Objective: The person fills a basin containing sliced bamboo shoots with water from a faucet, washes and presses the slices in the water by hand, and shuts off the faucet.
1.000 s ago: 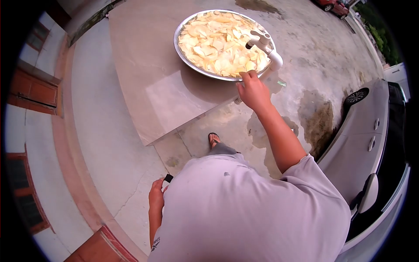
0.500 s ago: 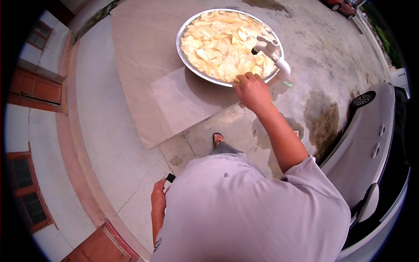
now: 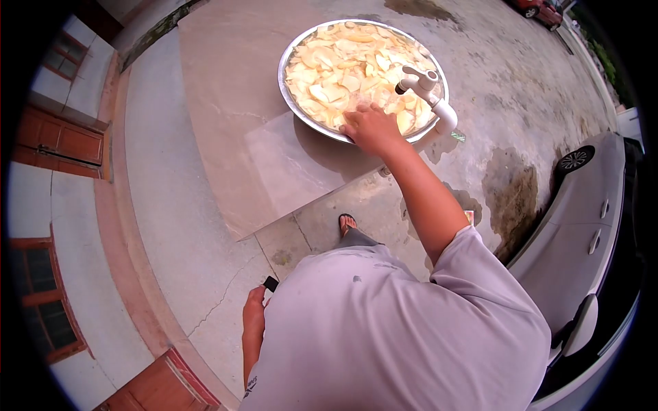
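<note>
A wide metal basin (image 3: 282, 82) stands on a stone slab table, filled with pale yellow, thin-cut slices (image 3: 340, 72) that look wet. My right hand (image 3: 373, 130) reaches over the basin's near rim. Its fingers are spread on the slices at the near edge, and no slice shows gripped in them. Down by my left side, my left hand (image 3: 254, 312) is closed on a small black rectangular object (image 3: 271, 283); part of that hand is hidden by my shirt. A white plastic tap (image 3: 428, 89) leans over the basin's right side.
The smooth slab (image 3: 226, 137) extends left of the basin, with its near edge in front of my foot (image 3: 347, 222). A silver car (image 3: 582, 212) is parked at right, and a red car (image 3: 543, 12) stands far off. Wet patches mark the concrete. A building with reddish doors (image 3: 58, 140) lines the left.
My right hand has moved left along the near rim and onto the slices, its fingers spreading. The left hand keeps its hold on the black object. The view has shifted slightly.
</note>
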`<state>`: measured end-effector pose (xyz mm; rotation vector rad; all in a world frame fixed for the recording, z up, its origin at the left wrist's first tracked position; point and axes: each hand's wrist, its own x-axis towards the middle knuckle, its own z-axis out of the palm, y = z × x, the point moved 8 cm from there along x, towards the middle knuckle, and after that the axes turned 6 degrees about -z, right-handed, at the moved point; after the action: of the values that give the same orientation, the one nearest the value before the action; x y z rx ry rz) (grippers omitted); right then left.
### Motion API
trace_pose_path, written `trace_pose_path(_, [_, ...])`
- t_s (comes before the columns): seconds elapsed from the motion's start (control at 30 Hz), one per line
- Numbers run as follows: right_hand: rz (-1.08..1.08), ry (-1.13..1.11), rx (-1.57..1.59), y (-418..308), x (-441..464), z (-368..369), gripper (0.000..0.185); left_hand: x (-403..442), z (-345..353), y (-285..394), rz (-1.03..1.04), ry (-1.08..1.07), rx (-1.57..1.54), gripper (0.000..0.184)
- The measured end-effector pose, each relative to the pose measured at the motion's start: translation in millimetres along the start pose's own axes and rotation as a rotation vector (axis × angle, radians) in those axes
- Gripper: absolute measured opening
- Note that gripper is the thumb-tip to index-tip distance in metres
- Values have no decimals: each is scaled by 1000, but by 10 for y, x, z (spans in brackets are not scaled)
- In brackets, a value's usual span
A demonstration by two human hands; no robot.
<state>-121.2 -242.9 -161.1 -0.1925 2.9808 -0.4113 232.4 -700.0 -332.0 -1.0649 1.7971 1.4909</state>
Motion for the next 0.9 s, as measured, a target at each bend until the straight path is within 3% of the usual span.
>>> trace_pose_path(0.23, [-2, -131, -188, -115, 171, -72, 46, -25, 40, -70, -19, -9, -54, 52])
trace_pose_path(0.33, [-140, 296, -185, -256, 320, -260, 42, -62, 93, 6, -32, -36, -167, 45])
trace_pose_path(0.47, [-109, 285, -122, -204, 583, -66, 56, -349, 167, 351, 21, -9, 90, 39])
trace_pose_path(0.53, [-74, 191, -180, -170, 643, 71, 62, -416, 203, 401, 23, -21, 111, 38])
trace_pose_path(0.63, [-12, 32, -210, -120, 743, 213, 65, -252, 155, 211, 220, -82, 212, 38])
trace_pose_path(0.73, [19, -60, -220, -118, 774, 252, 64, -214, 165, 79, -6, -68, -82, 38])
trace_pose_path(0.83, [34, -155, -249, -115, 827, 299, 61, -254, 217, 88, -63, -78, -181, 38])
trace_pose_path(0.9, [22, -184, -304, -97, 853, 334, 58, -287, 236, 171, 18, -85, -22, 39])
